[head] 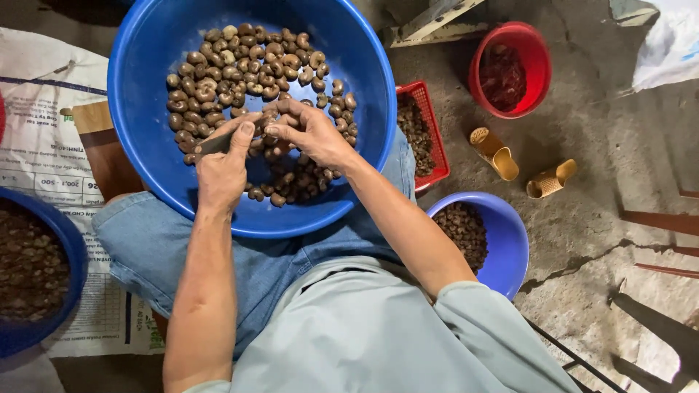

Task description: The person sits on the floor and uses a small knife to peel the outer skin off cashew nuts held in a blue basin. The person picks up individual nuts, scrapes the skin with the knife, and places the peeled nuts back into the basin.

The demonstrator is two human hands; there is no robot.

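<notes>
A big blue basin (pixel 145 65) rests on my lap, holding a heap of brown nuts (pixel 233 69). My left hand (pixel 222 167) grips a small dark knife-like tool (pixel 212 143), thumb pressed along it. My right hand (pixel 309 131) pinches a single nut (pixel 271 125) between fingers and thumb, right against the tool's tip, low over the basin's middle.
A red basket (pixel 437 156) of nuts sits right of the basin, a red bucket (pixel 535 51) farther right, a smaller blue bowl (pixel 513 244) of nuts by my right knee, another blue tub (pixel 69 247) at left. Two tan slippers (pixel 495 153) lie on cracked concrete.
</notes>
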